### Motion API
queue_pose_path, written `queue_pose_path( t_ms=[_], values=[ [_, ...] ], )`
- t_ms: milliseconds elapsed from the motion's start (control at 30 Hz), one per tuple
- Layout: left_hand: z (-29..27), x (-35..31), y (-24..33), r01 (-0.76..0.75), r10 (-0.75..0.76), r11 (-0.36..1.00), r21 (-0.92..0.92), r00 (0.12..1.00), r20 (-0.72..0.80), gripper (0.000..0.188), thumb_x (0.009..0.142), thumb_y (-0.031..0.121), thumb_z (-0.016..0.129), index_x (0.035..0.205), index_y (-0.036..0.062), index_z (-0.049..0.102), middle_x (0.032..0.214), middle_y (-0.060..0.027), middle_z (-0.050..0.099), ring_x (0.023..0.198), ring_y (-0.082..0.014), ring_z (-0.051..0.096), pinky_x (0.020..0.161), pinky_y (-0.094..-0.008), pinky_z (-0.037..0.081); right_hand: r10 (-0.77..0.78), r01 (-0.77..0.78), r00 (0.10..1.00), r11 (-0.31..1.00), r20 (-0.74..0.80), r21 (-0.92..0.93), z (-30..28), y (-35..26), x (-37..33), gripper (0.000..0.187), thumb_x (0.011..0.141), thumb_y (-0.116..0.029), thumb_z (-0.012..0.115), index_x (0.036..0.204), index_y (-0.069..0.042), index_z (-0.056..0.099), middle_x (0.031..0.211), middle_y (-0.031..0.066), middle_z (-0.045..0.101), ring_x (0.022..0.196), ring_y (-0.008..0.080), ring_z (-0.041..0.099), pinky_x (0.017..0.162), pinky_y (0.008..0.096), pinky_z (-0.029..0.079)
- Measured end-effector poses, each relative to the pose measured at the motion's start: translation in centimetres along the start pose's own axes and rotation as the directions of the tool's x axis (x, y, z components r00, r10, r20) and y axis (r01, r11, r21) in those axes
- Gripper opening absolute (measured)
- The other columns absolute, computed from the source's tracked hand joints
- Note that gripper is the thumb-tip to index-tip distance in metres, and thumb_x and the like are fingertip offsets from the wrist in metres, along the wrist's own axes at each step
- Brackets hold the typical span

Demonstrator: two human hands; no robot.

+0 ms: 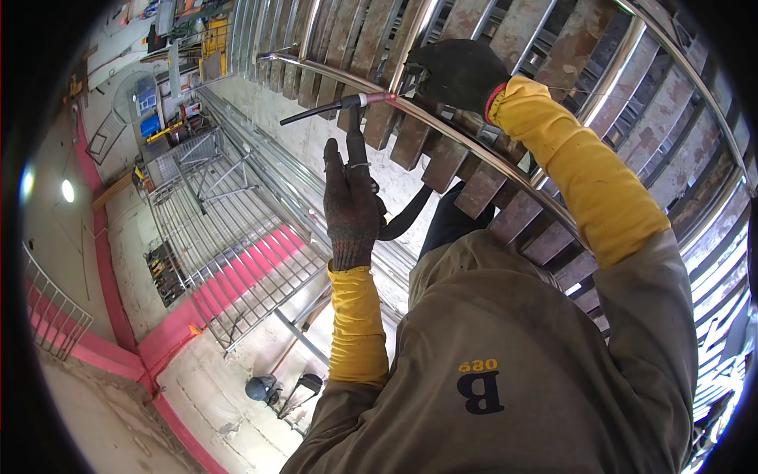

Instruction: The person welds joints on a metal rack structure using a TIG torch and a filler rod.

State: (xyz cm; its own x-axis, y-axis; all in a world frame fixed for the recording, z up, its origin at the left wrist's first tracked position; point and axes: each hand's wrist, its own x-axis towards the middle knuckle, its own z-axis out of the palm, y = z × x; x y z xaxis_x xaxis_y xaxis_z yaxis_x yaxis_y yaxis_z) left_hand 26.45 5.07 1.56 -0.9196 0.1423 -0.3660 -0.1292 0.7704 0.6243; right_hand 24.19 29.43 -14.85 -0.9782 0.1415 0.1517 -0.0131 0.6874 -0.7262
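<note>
My left hand, in a dark knitted glove, is closed round the handle of a TIG welding torch. The torch has a long black back cap and a pinkish nozzle, whose tip sits at a shiny curved metal tube. A dark hose bends away beside my wrist. Just beyond the nozzle, my right hand in a black glove is curled at the bars by the tube. A thin line, perhaps a wire, shows near its cuff; what the fingers hold is hidden. Yellow sleeves cover both forearms.
Brown slats and shiny bars lie under and around the tube. On the left, a barred metal frame rests near long tubes. A dark helmet-like object is on the floor. Tools and a yellow rack stand farther back.
</note>
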Motion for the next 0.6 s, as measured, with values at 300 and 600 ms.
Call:
queue_pose_path(
  t_ms=[300, 600],
  values=[
    [0.0, 0.1, 0.2, 0.005, -0.005, 0.999, 0.051, 1.000, 0.003, 0.064, 0.116, 0.024, 0.053, 0.172, 0.0065, 0.028, 0.080, -0.0035, 0.059, 0.058, -0.0085, 0.056, 0.051, -0.0269, 0.049, 0.057, -0.058, 0.994, 0.998, 0.094, 0.006, -1.1, -0.4, 0.2, 0.052, 0.089, -0.035, 0.077, 0.136, -0.015, 0.075, 0.132, 0.0133, 0.076, 0.119, 0.0368, 0.073, 0.104, 0.0492, 0.059],
    [0.3, -0.2, -0.9, -0.019, 0.036, 0.978, 0.209, 0.996, -0.078, 0.058, 0.114, 0.025, 0.056, 0.167, 0.0060, 0.040, 0.082, -0.0021, 0.059, 0.057, -0.0081, 0.052, 0.051, -0.0271, 0.044, -0.054, 0.054, 0.999, 0.998, 0.008, 0.030, -0.1, -1.2, 0.5, 0.039, 0.093, -0.021, 0.073, 0.130, -0.010, 0.075, 0.115, 0.0171, 0.079, 0.108, 0.0376, 0.076, 0.096, 0.0500, 0.061]
  ],
)
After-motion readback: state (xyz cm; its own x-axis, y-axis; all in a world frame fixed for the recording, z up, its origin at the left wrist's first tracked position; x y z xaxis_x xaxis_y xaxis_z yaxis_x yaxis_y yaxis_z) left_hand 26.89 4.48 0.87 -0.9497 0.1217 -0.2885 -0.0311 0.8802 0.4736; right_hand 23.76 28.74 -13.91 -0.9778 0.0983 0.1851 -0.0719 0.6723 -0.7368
